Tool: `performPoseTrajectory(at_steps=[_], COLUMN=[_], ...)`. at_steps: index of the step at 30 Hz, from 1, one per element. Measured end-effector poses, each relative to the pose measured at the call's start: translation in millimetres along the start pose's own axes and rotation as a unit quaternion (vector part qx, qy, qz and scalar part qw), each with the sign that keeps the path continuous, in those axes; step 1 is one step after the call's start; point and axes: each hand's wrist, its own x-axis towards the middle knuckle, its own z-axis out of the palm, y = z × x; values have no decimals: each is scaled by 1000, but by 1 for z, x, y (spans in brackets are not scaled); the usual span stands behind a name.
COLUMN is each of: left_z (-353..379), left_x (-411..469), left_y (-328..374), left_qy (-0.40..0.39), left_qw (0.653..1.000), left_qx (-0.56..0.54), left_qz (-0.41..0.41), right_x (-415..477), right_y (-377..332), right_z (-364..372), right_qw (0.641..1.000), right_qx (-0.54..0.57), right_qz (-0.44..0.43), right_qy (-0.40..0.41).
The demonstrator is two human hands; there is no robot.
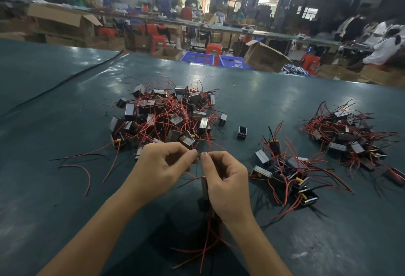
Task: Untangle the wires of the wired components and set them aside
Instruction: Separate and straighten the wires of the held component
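Near the table's point(65, 188) front edge, left hand point(162, 166) and right hand point(225, 184) pinch one wire point(199, 156) where fingertips meet, its block point(204, 188) hanging upright beneath the right hand.

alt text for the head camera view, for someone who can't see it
A person's left hand and right hand pinch the red wires of one small component over a dark green table. Beyond them lies a big tangled pile of such components; a nearer pile and a farther pile sit to the right, a lone component in between.
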Motion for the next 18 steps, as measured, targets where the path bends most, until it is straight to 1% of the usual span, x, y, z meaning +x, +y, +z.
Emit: performPoseTrajectory(at_steps=[2,3,4,5,6,7,8,9,10,11,12,13,14,15,16,18], left_z=[1,3,5,7,9,10,11,12,12,12,10,8,5,1,-1,-4], left_x=[3,3,4,4,5,5,5,4,3,2,1,-1,-2,-2,-3,-3], left_y=[4,5,6,8,10,12,13,13,11,9,9,6,3,-1,-3,-6], left_qy=[-14,-14,-15,-22,-32,-37,-42,-45,-44,-40,-36,-35,-39,-49,-57,-52], left_qw=[990,972,940,890,831,782,759,776,829,897,954,988,999,996,989,975], left_qx=[-77,-131,-199,-281,-362,-422,-452,-437,-374,-280,-176,-78,-5,52,97,160], left_qz=[-119,-194,-278,-358,-420,-457,-466,-452,-412,-341,-240,-125,-23,51,98,143], right_x=[-1,-2,-2,-2,-2,-2,-1,-1,0,1,2,4,5,6,7,7], right_y=[2,3,6,9,11,12,12,11,10,9,8,6,5,5,4,2], right_z=[0,0,0,1,1,1,1,1,0,-1,-2,-4,-5,-7,-8,-10], right_qw=[999,997,992,983,973,965,962,966,975,986,994,998,999,999,998,997], right_qx=[-29,-56,-94,-139,-180,-206,-216,-208,-182,-142,-99,-63,-37,-20,-7,9], right_qz=[-30,-53,-83,-116,-143,-159,-162,-150,-124,-88,-49,-14,15,38,55,74], right_qy=[-3,-2,3,11,19,28,34,36,33,25,14,5,-1,-7,-12,-24])
